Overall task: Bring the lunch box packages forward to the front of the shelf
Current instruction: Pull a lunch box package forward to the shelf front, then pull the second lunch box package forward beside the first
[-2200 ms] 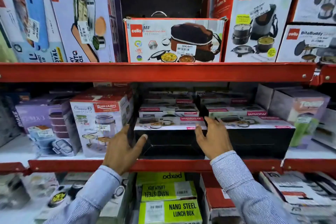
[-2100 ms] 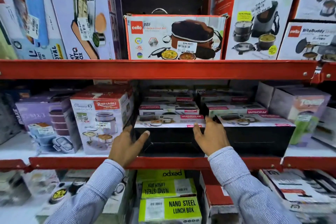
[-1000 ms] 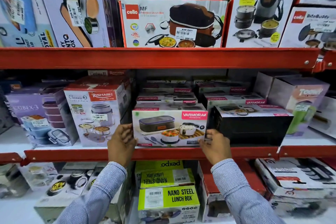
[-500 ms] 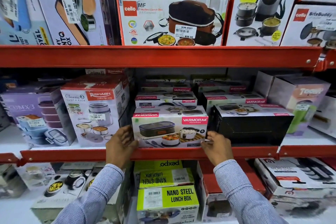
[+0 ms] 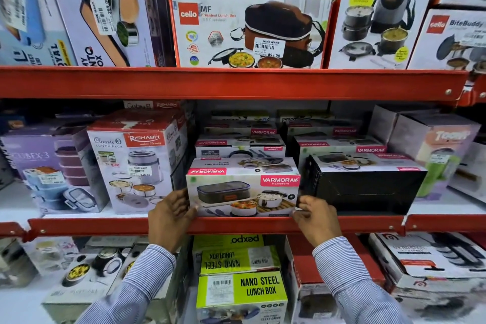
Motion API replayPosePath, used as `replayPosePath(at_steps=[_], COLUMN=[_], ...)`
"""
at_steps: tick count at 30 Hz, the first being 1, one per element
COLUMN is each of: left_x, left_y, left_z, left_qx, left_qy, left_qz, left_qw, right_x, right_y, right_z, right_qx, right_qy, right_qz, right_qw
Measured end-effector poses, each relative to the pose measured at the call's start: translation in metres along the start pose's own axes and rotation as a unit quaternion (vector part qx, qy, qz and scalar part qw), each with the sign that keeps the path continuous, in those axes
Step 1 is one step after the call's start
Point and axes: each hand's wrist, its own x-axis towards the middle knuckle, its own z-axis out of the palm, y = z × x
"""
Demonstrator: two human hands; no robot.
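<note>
A white and pink Varmora lunch box package point(image 5: 243, 192) stands at the front edge of the middle red shelf point(image 5: 236, 225), picture side facing me. My left hand point(image 5: 169, 216) grips its lower left corner and my right hand point(image 5: 314, 216) grips its lower right corner. Behind it more Varmora packages point(image 5: 240, 146) sit further back in a row. To the right a second Varmora package point(image 5: 365, 184) shows its black side at the front, with more of the same point(image 5: 339, 143) behind it.
A Rishabh Classic 3 box point(image 5: 136, 163) stands close on the left and a purple Cubex-3 box point(image 5: 50, 168) beyond it. A grey flask box point(image 5: 434, 150) sits right. Cello boxes point(image 5: 249, 31) fill the upper shelf; yellow Nano Steel boxes point(image 5: 242, 289) lie below.
The front Varmora package was turned from its black side to its picture side and set at the shelf's front edge. Both hands slid down to its lower corners.
</note>
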Motion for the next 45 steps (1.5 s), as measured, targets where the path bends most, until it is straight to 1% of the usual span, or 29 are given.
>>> replayPosePath(at_steps=[4, 7, 9, 11, 13, 14, 16, 19, 24, 26, 28, 30, 31, 34, 38, 40, 42, 43, 45], left_x=[-0.001, -0.004, -0.011, -0.023, -0.039, -0.045, -0.057, -0.074, -0.104, -0.107, -0.108, -0.107, -0.106, -0.099, -0.087, -0.083, -0.081, -0.080, -0.081], left_y=[-0.001, 0.001, 0.004, 0.009, 0.021, 0.029, 0.046, 0.069, 0.114, 0.127, 0.136, 0.148, 0.154, 0.167, 0.183, 0.192, 0.194, 0.194, 0.193], left_z=[-0.001, -0.005, -0.006, -0.006, -0.001, 0.004, 0.021, 0.059, 0.129, 0.159, 0.184, 0.207, 0.216, 0.234, 0.251, 0.257, 0.257, 0.254, 0.247], left_qx=[0.019, 0.011, 0.008, 0.029, 0.039, 0.030, 0.006, -0.017, -0.017, 0.016, 0.061, 0.097, 0.116, 0.162, 0.205, 0.207, 0.187, 0.173, 0.151], left_qy=[0.006, 0.006, 0.029, 0.086, 0.139, 0.149, 0.143, 0.116, 0.060, 0.045, 0.034, 0.021, 0.016, 0.009, 0.008, -0.002, -0.013, -0.012, 0.010], left_qz=[-0.001, -0.009, 0.002, 0.052, 0.132, 0.172, 0.228, 0.250, 0.249, 0.235, 0.209, 0.170, 0.153, 0.118, 0.067, 0.025, -0.004, -0.003, 0.025], left_qw=[1.000, 1.000, 1.000, 0.995, 0.981, 0.973, 0.963, 0.961, 0.966, 0.971, 0.975, 0.980, 0.981, 0.980, 0.976, 0.978, 0.982, 0.985, 0.988], right_x=[-0.001, -0.004, -0.007, -0.012, -0.019, -0.023, -0.029, -0.034, -0.014, 0.001, 0.013, 0.023, 0.028, 0.046, 0.062, 0.066, 0.067, 0.066, 0.063], right_y=[0.001, -0.001, 0.000, 0.004, 0.010, 0.015, 0.027, 0.047, 0.089, 0.106, 0.120, 0.133, 0.138, 0.145, 0.141, 0.140, 0.138, 0.137, 0.137], right_z=[-0.001, -0.002, -0.005, -0.011, -0.019, -0.023, -0.036, -0.062, -0.117, -0.142, -0.161, -0.179, -0.187, -0.202, -0.210, -0.211, -0.215, -0.218, -0.225], right_qx=[0.006, 0.015, 0.026, 0.048, 0.078, 0.092, 0.106, 0.099, 0.127, 0.159, 0.162, 0.143, 0.132, 0.110, 0.145, 0.162, 0.181, 0.191, 0.215], right_qy=[0.000, 0.007, 0.019, 0.040, 0.068, 0.085, 0.122, 0.168, 0.252, 0.273, 0.283, 0.277, 0.261, 0.185, 0.084, 0.051, 0.037, 0.034, 0.041], right_qz=[-0.002, -0.009, -0.016, -0.024, -0.025, -0.026, -0.033, -0.042, -0.051, -0.059, -0.065, -0.069, -0.059, -0.022, 0.027, 0.036, 0.037, 0.036, 0.017], right_qw=[1.000, 1.000, 0.999, 0.998, 0.994, 0.992, 0.986, 0.980, 0.958, 0.947, 0.943, 0.948, 0.954, 0.976, 0.986, 0.985, 0.982, 0.980, 0.976])
